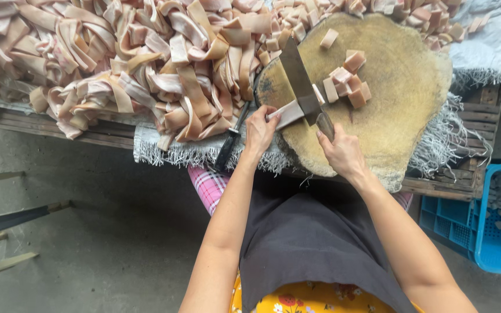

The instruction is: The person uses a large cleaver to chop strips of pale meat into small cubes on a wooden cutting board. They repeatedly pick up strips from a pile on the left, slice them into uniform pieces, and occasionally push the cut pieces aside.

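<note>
Right now the right hand (343, 152) is wrapped shut around the handle of a cleaver (300, 81), whose broad dark blade lies across a pale strip of pork skin (288, 115) on the round wooden chopping block (401, 87). The left hand (259, 128) presses that strip down at its near end, fingers (273, 116) curled over it and tucked just back from the blade, likely so the strip cannot slide while the edge comes through. Beyond the blade, on the far side of the block, sits a small cluster of cut cubes (348, 81), pink on one face and tan on the other, with one stray piece (329, 38) further up.

To the left of the block, a large heap of uncut strips (123, 64) covers the desk, close enough for the left hand to draw from. More diced pieces (401, 14) lie piled past the block's top edge. A second dark-handled tool (231, 139), possibly a knife, though its blade is hidden, rests between heap and block on a fringed grey cloth (163, 150). A blue plastic crate (482, 220) stands on the floor at the right.
</note>
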